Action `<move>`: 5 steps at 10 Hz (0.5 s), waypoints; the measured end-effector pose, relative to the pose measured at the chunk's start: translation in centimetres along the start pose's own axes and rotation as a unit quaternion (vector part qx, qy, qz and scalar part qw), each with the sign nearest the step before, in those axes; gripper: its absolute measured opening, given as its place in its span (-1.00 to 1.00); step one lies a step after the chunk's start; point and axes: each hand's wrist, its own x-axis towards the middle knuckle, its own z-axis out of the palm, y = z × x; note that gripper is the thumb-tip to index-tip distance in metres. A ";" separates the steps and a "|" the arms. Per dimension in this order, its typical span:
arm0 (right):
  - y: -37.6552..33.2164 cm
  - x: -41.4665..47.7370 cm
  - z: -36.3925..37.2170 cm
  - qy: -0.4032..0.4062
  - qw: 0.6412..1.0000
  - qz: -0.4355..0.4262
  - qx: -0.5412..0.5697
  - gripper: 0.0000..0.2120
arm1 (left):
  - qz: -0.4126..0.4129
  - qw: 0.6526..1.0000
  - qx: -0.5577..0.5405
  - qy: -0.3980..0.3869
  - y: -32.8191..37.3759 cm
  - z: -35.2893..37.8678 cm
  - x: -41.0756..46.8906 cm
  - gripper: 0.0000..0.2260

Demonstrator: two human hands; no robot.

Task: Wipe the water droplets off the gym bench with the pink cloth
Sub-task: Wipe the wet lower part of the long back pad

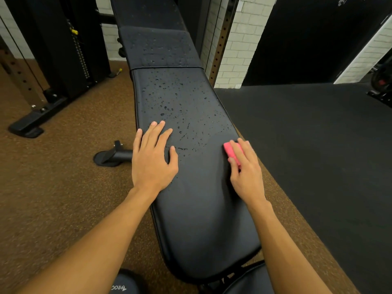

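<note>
Lying under right hand (246, 172) fingers (244, 148): pink cloth (231, 152).

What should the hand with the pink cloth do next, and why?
Probably sweep the right hand and its pink cloth leftward and forward across the bench: the droplets lie just beyond it, while the near part looks dry.

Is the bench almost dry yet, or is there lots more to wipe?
The near end of the bench already looks dry. The right hand presses the pink cloth at its right edge; the left hand rests flat. Many droplets remain farther up.
</note>
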 end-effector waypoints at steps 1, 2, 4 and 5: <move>-2.1 2.5 1.3 0.019 0.999 0.049 0.013 -0.55 | -0.002 1.000 -0.001 0.001 0.0 -0.1 0.0 -0.56; -4.5 2.4 2.2 -0.010 0.999 -0.022 0.022 -0.57 | -0.002 1.000 -0.003 0.002 0.0 -0.1 -0.1 -0.57; -1.6 -1.0 0.4 -0.039 0.993 -0.114 0.016 -0.55 | -0.004 1.000 -0.004 0.004 0.1 -0.1 -0.1 -0.58; -0.9 0.7 0.7 0.001 1.000 -0.004 0.015 -0.54 | -0.006 1.000 -0.004 0.003 0.1 -0.1 -0.1 -0.58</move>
